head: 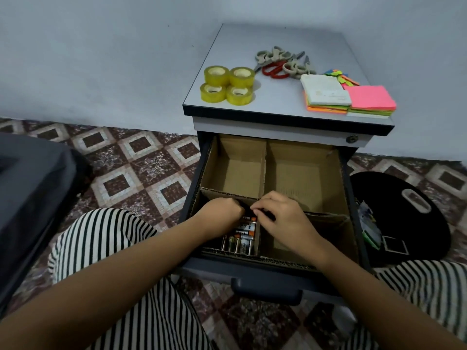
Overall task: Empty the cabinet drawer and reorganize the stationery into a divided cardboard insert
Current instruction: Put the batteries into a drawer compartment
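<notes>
Two knees in striped trousers [106, 238] frame the bottom of the view, above a patterned tile floor [141, 160]. Between them stands the open drawer [351, 195] of a small cabinet [278, 127], its dark handle [265, 290] nearest the person. A divided cardboard insert [303, 178] fills the drawer. Its near-left compartment holds a cluster of batteries [241, 239], some lying side by side, some stacked crosswise.

Both hands reach into that compartment just beyond the batteries. The left hand [222, 213] is knuckles-up with its fingers curled under. The right hand [284, 217] has its fingers bent, the tips meeting the left hand over a small dark shape [264, 213]. I cannot tell what that shape is, or whether either hand really grips it.

The two far compartments show bare cardboard.

On the cabinet top sit four rolls of yellowish tape [227, 83] in a square, several pairs of scissors [280, 63] in a pile behind them, and stacks of coloured sticky notes [348, 97] at the right.

A black round object [409, 215] lies on the floor to the right.
</notes>
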Demonstrator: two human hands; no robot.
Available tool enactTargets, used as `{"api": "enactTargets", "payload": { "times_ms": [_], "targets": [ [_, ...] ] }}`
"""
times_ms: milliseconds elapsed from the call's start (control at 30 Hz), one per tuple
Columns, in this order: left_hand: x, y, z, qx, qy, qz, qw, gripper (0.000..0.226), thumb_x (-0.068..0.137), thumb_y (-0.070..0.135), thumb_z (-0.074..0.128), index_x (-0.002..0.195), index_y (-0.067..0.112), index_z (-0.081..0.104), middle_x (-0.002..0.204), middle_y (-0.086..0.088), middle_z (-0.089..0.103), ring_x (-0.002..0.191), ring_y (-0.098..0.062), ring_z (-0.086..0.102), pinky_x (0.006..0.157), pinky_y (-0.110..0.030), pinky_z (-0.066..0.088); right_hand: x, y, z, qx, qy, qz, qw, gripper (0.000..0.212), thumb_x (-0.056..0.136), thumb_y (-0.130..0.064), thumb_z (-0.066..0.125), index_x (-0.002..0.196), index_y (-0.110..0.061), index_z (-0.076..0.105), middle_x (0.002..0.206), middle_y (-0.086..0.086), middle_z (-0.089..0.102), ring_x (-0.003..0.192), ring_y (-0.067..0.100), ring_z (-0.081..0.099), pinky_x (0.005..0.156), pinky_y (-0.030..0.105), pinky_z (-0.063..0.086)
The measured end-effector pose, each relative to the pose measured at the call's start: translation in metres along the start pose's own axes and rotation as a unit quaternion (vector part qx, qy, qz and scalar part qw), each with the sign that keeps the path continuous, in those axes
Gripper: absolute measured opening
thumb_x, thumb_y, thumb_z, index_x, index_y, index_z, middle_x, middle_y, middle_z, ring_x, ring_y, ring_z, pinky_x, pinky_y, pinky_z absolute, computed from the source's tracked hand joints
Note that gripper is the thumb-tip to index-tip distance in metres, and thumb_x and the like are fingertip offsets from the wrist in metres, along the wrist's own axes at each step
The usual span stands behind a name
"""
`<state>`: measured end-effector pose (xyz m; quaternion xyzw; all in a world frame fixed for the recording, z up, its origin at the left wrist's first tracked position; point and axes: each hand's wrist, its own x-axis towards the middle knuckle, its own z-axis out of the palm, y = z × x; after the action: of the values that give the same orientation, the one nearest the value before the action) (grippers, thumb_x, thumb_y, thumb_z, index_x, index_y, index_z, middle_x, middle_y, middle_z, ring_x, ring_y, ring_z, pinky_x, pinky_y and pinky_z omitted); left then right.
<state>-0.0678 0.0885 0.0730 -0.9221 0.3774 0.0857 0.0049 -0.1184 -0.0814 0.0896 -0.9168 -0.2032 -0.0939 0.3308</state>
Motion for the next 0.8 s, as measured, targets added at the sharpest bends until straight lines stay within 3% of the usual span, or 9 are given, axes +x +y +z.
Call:
{"api": "enactTargets", "payload": {
  "times_ms": [433, 800],
  "targets": [
    [0.002, 0.005, 0.003, 0.094, -0.017, -0.018, 0.995, 0.024, 0.094, 0.010, 0.044, 0.111, 0.008, 0.061, 0.108, -0.010, 0.065, 0.097, -0.030, 0.063, 0.075, -0.037, 0.049, -0.003, -0.001, 0.000, 0.000, 0.003, 0.007, 1.000, 0.014, 0.086, -0.010, 0.065, 0.098, -0.011, 0.072, 0.091, -0.003, 0.060, 0.082, 0.006, 0.054, 0.076, 0.018, 0.045],
    [0.003, -0.005, 0.017, 0.000, -0.003, -0.011, 1.000, 0.026, 0.095, 0.018, 0.045, 0.111, 0.008, 0.063, 0.107, -0.011, 0.064, 0.094, -0.028, 0.062, 0.075, -0.035, 0.047, -0.006, 0.001, 0.000, 0.004, 0.013, 0.006, 1.000, 0.014, 0.085, -0.009, 0.065, 0.096, -0.013, 0.072, 0.092, -0.003, 0.061, 0.086, 0.010, 0.058, 0.080, 0.025, 0.050]
  ]
}}
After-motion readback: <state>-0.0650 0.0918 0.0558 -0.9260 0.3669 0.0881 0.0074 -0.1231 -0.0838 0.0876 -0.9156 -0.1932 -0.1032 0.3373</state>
